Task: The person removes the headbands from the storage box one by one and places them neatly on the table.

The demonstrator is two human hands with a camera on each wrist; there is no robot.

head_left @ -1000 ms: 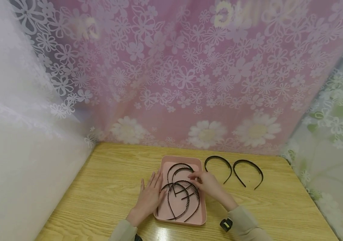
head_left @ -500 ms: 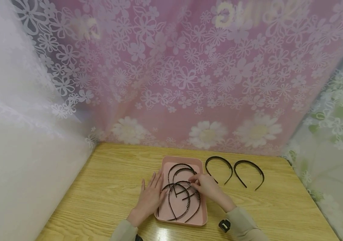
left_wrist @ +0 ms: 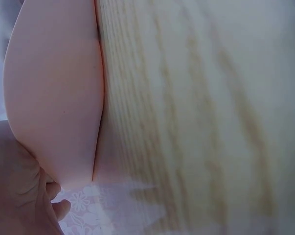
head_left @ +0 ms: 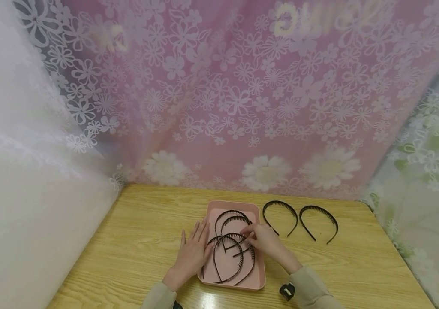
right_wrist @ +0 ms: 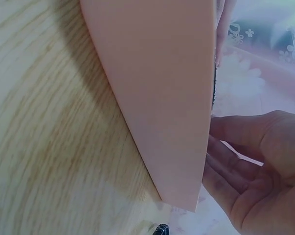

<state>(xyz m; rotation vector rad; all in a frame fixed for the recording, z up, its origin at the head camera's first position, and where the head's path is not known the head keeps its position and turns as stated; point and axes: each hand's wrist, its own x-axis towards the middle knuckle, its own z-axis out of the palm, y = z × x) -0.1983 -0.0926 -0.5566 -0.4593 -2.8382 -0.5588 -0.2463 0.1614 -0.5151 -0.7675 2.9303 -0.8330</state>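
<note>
Several black toothed headbands [head_left: 232, 211] lie overlapping inside a shallow pink tray [head_left: 259, 281]. My left hand [head_left: 190, 255] rests with straight fingers along the tray's left rim, its thumb reaching in over the edge by a headband. Reaching over the right rim, my right hand [head_left: 267, 242] pinches the upper right of a front headband [head_left: 254, 262]; its fingertips partly cover the contact. In the right wrist view, the fingers of that hand [right_wrist: 264, 166] go behind the tray wall [right_wrist: 157, 98], which hides what they touch. The left wrist view shows the tray's outer side [left_wrist: 54, 93].
Two more black headbands, one nearer [head_left: 296, 213] and one farther right [head_left: 335, 221], lie on the wooden table [head_left: 146, 223] right of the tray. A pink flowered curtain [head_left: 219, 107] hangs behind the table, with pale sheets at both sides.
The front headband has shifted slightly to the left in the tray along with small motion of my right fingers. My left hand stays on the rim.
</note>
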